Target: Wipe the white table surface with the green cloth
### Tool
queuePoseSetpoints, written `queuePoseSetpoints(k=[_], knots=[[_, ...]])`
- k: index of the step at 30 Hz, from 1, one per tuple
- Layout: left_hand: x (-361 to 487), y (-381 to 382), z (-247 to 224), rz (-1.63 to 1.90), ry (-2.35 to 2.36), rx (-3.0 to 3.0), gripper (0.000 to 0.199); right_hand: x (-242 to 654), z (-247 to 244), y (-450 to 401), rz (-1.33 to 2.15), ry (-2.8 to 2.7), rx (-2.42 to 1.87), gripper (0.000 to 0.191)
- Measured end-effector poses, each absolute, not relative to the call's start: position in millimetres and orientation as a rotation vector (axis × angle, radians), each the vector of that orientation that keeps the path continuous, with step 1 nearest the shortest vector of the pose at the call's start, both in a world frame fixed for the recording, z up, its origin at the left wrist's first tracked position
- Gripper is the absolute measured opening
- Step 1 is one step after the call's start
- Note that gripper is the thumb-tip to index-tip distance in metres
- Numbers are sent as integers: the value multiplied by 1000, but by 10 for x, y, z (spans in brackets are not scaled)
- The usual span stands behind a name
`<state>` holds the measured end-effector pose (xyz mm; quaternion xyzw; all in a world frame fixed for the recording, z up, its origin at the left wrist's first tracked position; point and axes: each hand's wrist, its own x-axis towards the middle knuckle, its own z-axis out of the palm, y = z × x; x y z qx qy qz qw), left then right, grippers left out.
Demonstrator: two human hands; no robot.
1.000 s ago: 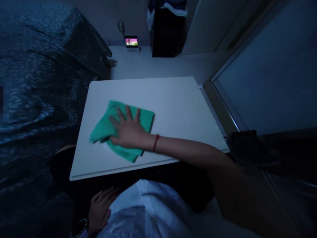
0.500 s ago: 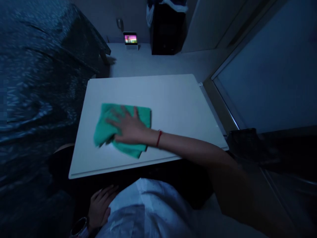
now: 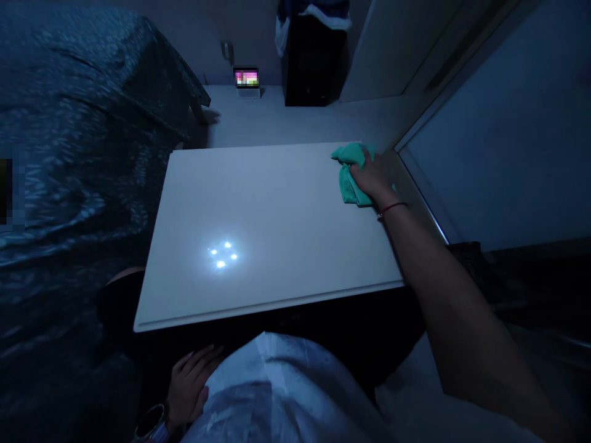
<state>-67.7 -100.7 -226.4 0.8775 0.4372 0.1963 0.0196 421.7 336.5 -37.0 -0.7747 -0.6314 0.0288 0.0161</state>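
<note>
Two hands show on my feed. Nearest, the left hand (image 3: 189,381) rests open against a pale shirt (image 3: 277,387), with one watch (image 3: 150,424) at its wrist. Beyond it lies one white board (image 3: 277,215), carrying four light spots (image 3: 221,254) on its surface. At the board's far right corner, the right hand (image 3: 372,178) is closed on one green cloth (image 3: 351,187), bunched against the surface. For a clean wipe, press evenly and carry the cloth fully into the corner. Farther off, one small screen (image 3: 246,78) and one black cabinet (image 3: 311,61) stand beyond the board.
</note>
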Motion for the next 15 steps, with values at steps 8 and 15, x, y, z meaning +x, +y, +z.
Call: queuePoseSetpoints(k=[8,15], knots=[[-686,-1006,-2282,595,1361,2743,54,3418,-359,2838,234,-2167,-2204,80],[-672,-994,-2262,626,1357,2729,51,2183,-408,1786,295,-2723,-1281,91]])
